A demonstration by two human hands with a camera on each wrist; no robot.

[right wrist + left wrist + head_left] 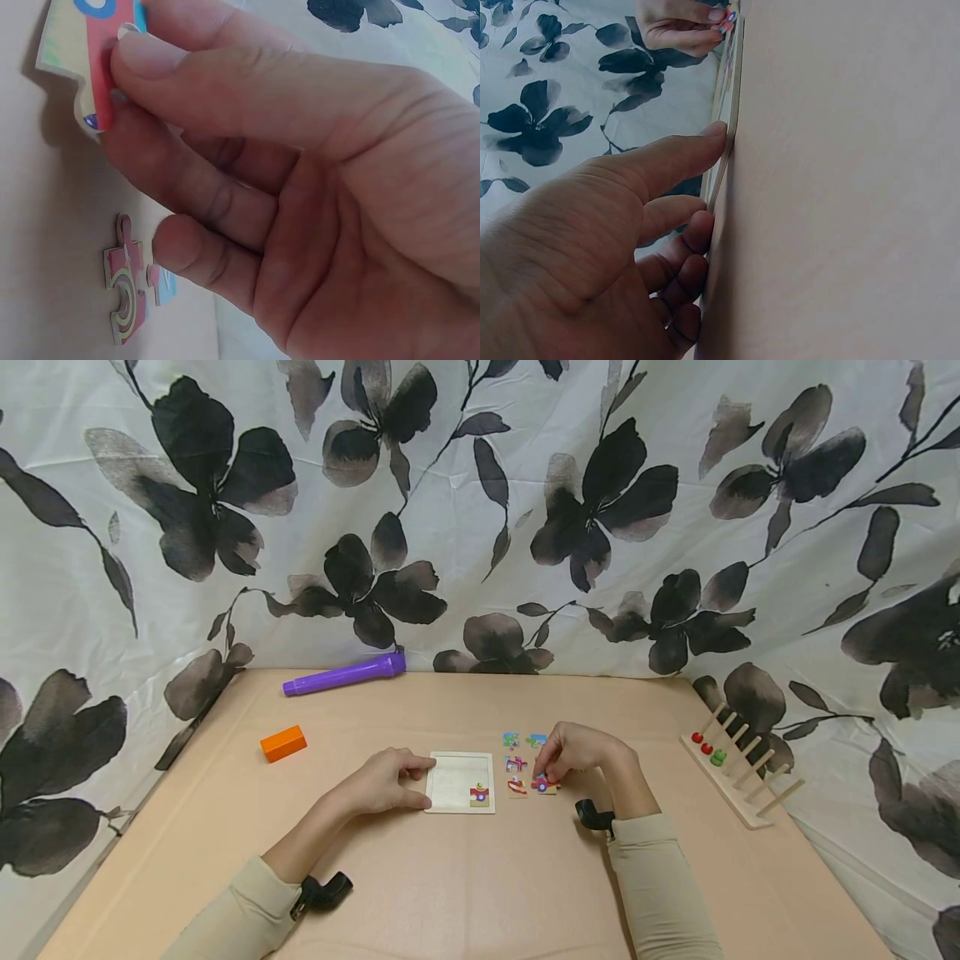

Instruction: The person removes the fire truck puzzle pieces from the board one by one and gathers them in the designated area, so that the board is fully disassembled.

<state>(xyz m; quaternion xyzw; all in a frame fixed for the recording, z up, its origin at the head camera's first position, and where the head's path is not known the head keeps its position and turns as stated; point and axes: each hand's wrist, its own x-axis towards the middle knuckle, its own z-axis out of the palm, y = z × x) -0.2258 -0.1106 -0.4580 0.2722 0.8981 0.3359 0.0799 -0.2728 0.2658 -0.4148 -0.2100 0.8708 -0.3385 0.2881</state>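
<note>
A shallow white jigsaw puzzle tray lies on the table, with one puzzle piece in its lower right corner. My left hand holds the tray's left edge, thumb near the bottom corner and index finger higher up; the left wrist view shows the thumb on the rim. To the right, my right hand pinches a red and blue puzzle piece between thumb and fingers. Other loose pieces lie between tray and hand, among them a red one and a blue-green one.
An orange block sits at the left, and a purple marker-shaped tube lies along the back edge. At the right stands a wooden peg rack with red and green beads. Flowered cloth hangs behind the table.
</note>
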